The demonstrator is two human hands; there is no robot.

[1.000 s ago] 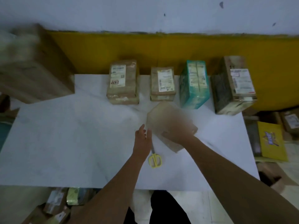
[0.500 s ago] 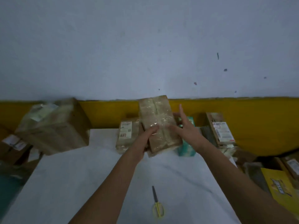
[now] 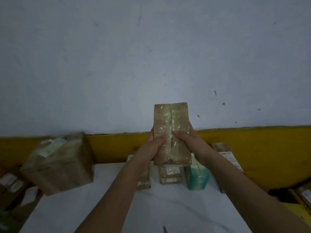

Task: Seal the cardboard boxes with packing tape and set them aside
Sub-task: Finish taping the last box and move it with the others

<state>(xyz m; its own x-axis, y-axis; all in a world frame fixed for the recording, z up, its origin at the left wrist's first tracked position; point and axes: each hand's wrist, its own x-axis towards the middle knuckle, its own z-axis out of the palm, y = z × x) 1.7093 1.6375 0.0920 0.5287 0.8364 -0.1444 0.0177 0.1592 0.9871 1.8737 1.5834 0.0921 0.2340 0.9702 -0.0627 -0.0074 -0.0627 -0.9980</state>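
A small brown cardboard box [image 3: 170,118], wrapped in clear shiny tape, is held upright in the air above the far side of the white table [image 3: 168,209]. My left hand [image 3: 155,145] grips its left edge with the thumb across the front. My right hand [image 3: 186,137] grips its right edge, thumb on the taped seam. Under the box stands a row of sealed parcels along the wall: a labelled brown box [image 3: 170,175], a teal box [image 3: 196,178] and a labelled box [image 3: 227,157] at the right, partly hidden by my right arm.
A large brown carton [image 3: 58,163] sits at the table's back left corner. The tip of the scissors [image 3: 164,229] shows at the bottom edge. More parcels [image 3: 11,185] lie on the floor at left, a yellow package [image 3: 296,211] at right. A yellow-banded wall stands behind.
Both hands have lifted the taped box from the table up in front of the wall and turned it upright. The view has tilted upward, so the scissors slid to the bottom edge.
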